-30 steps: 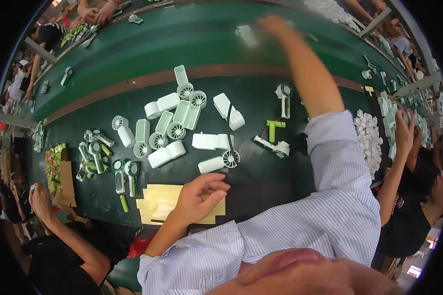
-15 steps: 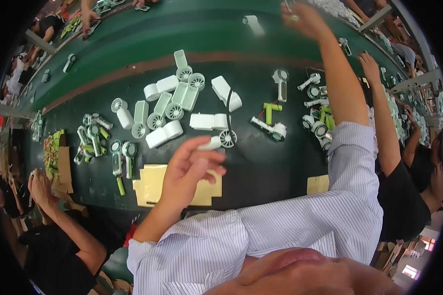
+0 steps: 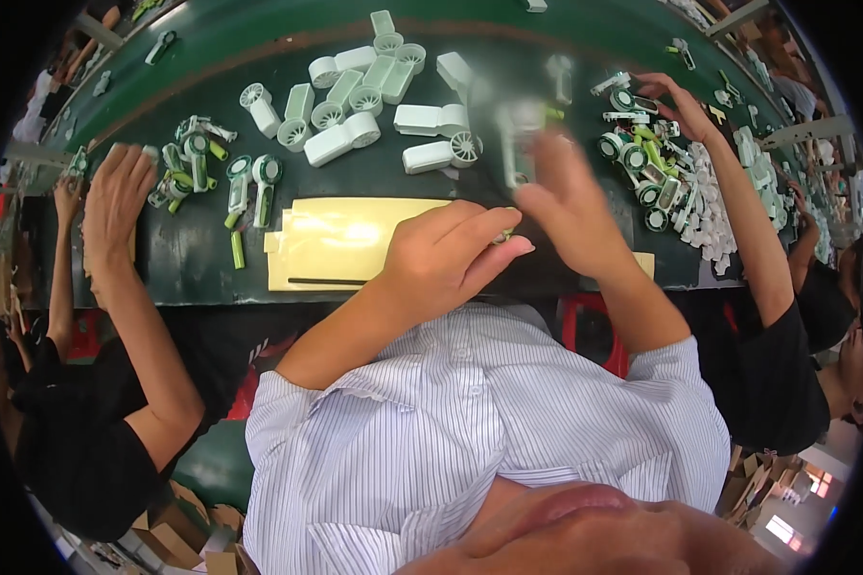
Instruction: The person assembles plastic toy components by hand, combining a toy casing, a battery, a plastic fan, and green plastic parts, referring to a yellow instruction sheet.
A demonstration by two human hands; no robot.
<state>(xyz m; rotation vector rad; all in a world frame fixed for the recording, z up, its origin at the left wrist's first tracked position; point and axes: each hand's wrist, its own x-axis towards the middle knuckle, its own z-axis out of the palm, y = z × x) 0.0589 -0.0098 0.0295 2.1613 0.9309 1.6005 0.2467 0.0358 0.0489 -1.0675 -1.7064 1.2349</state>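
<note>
The left hand (image 3: 441, 247) is bent, with its thumb and fingers pinching a small green piece (image 3: 503, 236). The green piece sits at the fingertips, at about 3 o'clock from the middle of that hand, and most of it is hidden. The right hand (image 3: 573, 218) is at 2 o'clock from the left hand and is too fuzzy to read, so I cannot tell if it is spread or pressed together. The green piece is at 8 o'clock from the right hand. A pale fan frame (image 3: 519, 158) is just beside the right hand, at 10 to 11 o'clock, and it is blurry too; I cannot tell if the hand has hold of it. On the dark green worktop (image 3: 374, 184), a bunch of white shells (image 3: 343, 139) runs from 10 round to 12 o'clock of the left hand. A shiny yellow sheet (image 3: 331, 230) lies at 9 o'clock, near that hand. At 2 o'clock from the right hand is a pile of fan parts (image 3: 652, 168), with another person's hand (image 3: 679, 107) by its far edge. A heap of little white bits (image 3: 710, 220) lies at 3 o'clock.
</note>
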